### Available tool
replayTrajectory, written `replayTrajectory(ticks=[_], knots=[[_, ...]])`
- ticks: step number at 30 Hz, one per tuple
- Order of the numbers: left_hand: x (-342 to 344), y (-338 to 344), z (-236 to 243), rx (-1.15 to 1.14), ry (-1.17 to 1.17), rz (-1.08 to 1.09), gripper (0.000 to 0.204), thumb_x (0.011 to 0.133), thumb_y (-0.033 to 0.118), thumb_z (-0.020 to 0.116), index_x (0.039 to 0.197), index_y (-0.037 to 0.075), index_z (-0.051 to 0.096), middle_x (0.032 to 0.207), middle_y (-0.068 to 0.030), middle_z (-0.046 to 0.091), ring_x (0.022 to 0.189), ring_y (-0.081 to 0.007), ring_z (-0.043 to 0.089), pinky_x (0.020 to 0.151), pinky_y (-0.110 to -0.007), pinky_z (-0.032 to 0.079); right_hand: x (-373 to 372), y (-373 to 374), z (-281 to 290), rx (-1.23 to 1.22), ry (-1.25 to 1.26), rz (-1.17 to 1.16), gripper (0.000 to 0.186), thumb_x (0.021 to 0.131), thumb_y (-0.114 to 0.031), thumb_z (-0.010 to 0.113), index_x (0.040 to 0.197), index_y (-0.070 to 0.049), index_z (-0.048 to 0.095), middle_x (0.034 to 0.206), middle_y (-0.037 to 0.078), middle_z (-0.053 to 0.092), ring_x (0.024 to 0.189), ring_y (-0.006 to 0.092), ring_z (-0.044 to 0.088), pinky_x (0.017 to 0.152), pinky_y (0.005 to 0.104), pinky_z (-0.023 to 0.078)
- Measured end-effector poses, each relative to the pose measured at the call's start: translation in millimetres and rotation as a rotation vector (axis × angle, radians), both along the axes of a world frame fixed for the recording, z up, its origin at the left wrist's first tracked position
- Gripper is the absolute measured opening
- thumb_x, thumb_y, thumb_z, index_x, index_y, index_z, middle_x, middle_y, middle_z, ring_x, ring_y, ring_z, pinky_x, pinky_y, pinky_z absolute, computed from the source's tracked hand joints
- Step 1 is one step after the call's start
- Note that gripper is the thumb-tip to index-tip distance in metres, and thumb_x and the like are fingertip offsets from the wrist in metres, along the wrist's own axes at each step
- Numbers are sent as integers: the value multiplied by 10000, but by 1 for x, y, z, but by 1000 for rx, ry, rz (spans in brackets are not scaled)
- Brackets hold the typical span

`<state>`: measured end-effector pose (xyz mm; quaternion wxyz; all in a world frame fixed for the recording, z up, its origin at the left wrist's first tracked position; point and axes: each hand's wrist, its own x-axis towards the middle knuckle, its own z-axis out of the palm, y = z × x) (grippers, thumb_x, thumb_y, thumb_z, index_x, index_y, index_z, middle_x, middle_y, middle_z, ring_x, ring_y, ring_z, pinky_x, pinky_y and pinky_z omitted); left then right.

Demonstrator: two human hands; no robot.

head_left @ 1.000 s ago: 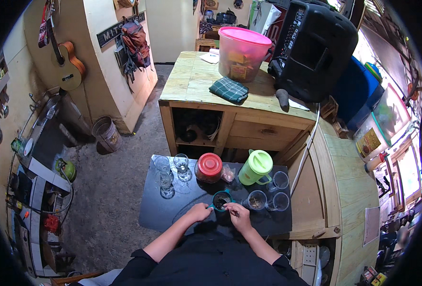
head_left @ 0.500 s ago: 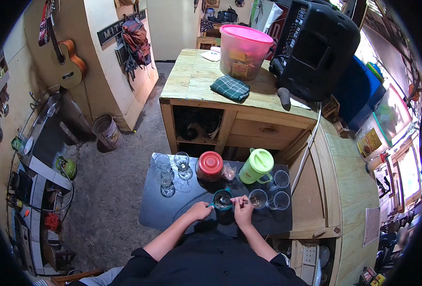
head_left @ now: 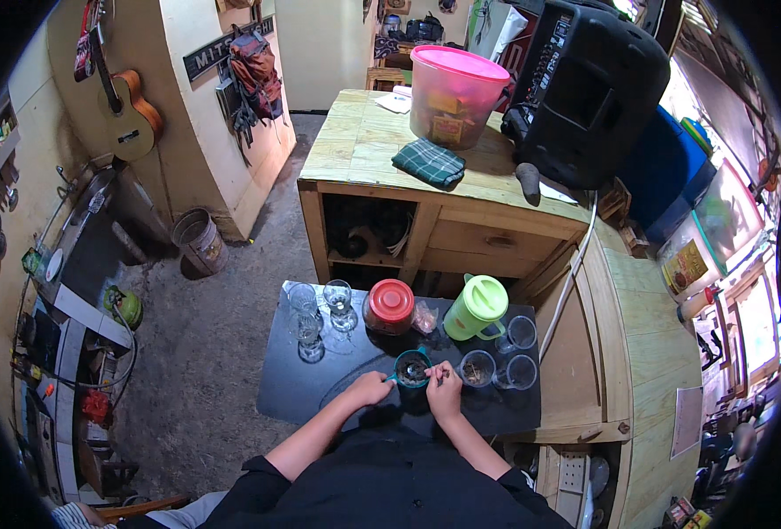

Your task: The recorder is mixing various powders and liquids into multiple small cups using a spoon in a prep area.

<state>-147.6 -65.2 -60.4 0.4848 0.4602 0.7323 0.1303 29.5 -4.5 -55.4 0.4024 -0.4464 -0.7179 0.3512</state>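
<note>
The teal mug (head_left: 412, 368) stands on the dark tabletop (head_left: 293, 392), just in front of the person and near the table's front edge, with something dark inside it. Since a second ago the mug sits in the same place, but both hands have closed in on it. The left hand (head_left: 370, 388) now touches the mug's left side, at the handle, fingers curled against it; whether they actually clamp it is too small to tell. The right hand (head_left: 444, 391) has come up to the mug's right rim, fingers pinched together on what looks like a small thin utensil reaching over the mug, so the work seems to have moved from reaching to tending the mug's contents.

Just right of the mug stand three clear glasses (head_left: 507, 353), one with a dark layer at the bottom. Behind it are a red-lidded jar (head_left: 389, 306), a small clear bag (head_left: 425, 316) and a green pitcher (head_left: 477, 307). To the left stand several stemmed glasses (head_left: 320, 309). Farther back, a wooden counter (head_left: 355, 150) carries a pink-lidded tub (head_left: 455, 95), a folded plaid cloth (head_left: 429, 162) and a black speaker (head_left: 589, 88).
</note>
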Motion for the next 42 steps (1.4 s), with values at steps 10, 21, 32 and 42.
replayTrajectory(ticks=[10,21,32,42], knots=[[-1,-5,-28,222,67,-6,416,888,397,484,879,8,631,635,-139,592,588,-270,584,582,-407,440,-3,11,28,-106,150,-24,205,871,-1,544,731,-5,395,648,98,527,754,222,678,612,316,491],[-2,-3,-12,65,-4,35,410,887,399,490,869,14,628,639,-120,593,589,-252,582,585,-400,441,1,1,10,-74,3,-5,129,885,-8,494,797,-4,401,692,126,521,722,261,660,610,352,475],[-1,0,0,-17,-15,5,427,874,386,477,1011,17,643,1044,-257,607,1007,-411,564,891,-450,426,-3,4,4,-7,-164,-32,82,857,-60,509,820,-17,450,712,160,610,720,352,622,626,433,465],[0,1,1,-14,7,-20,445,875,387,477,1073,16,625,1080,-251,601,1030,-401,561,912,-440,422,-8,16,30,-80,-147,107,89,838,-30,543,805,-1,466,757,181,602,715,340,622,613,412,466]])
